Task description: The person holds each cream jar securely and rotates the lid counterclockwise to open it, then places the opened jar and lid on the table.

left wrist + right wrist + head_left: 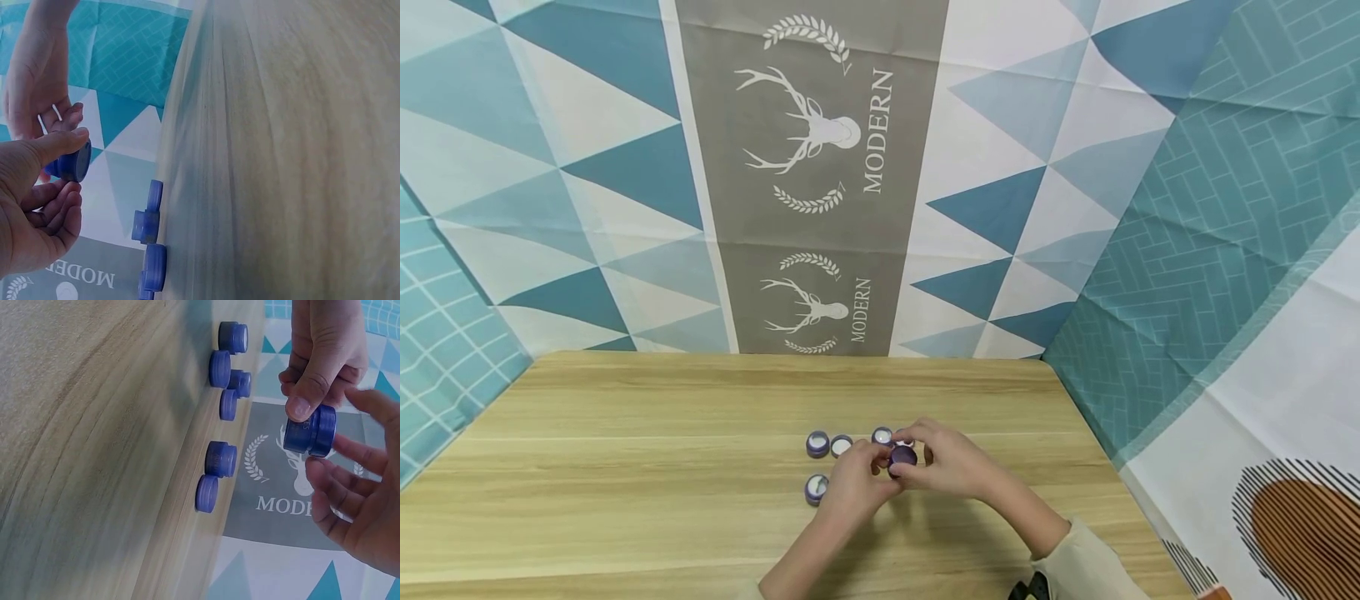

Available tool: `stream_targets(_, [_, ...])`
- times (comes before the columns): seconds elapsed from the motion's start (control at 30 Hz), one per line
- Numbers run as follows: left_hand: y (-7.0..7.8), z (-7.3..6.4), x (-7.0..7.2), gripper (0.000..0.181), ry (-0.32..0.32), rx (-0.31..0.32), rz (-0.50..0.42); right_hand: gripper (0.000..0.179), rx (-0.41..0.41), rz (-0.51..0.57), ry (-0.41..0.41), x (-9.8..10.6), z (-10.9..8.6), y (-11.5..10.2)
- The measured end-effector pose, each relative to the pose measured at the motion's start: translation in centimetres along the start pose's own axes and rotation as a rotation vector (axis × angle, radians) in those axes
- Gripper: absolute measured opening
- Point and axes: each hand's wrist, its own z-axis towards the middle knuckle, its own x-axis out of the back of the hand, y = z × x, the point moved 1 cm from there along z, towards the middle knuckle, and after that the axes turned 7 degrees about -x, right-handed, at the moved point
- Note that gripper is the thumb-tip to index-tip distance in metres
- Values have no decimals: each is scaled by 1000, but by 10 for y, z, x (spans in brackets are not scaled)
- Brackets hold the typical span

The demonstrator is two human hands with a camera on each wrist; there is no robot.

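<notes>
Both hands hold one small, round, dark purple jar (903, 455) with a flat top, above the table's middle. My left hand (852, 481) pinches it from the left, its thumb pressed on the side with the printing in the right wrist view. My right hand (953, 463) curls its thumb and fingers about the jar's other side. A thin seam divides the jar (300, 435) into two parts. Close behind the hands stand an uncovered jar (882, 436) and a lid (904, 437), partly hidden by the right fingers.
To the left on the wooden table (625, 500) stand two more uncovered jars (817, 443) with pale contents. A lid (841, 446) lies inside up by one; another lid (228, 405) shows in the right wrist view. A patterned cloth (992, 208) hangs behind the table's back edge.
</notes>
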Motion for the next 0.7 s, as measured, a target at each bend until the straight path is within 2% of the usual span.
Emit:
stream_targets(0.17, [0,0,0,22,-10,13,10,29,-16,-31,34,-1,1,1])
stream_targets(0.33, [0,-1,-1,20,-3,-4,25,27,16,-41,-21,1,1,-1])
stream_targets(0.5, [-1,-2,-1,23,1,-8,21,31,12,-18,-55,1,0,-1])
stream_targets(0.7, [-1,-1,-1,21,-7,-16,21,36,-27,-7,0,2,-1,-1])
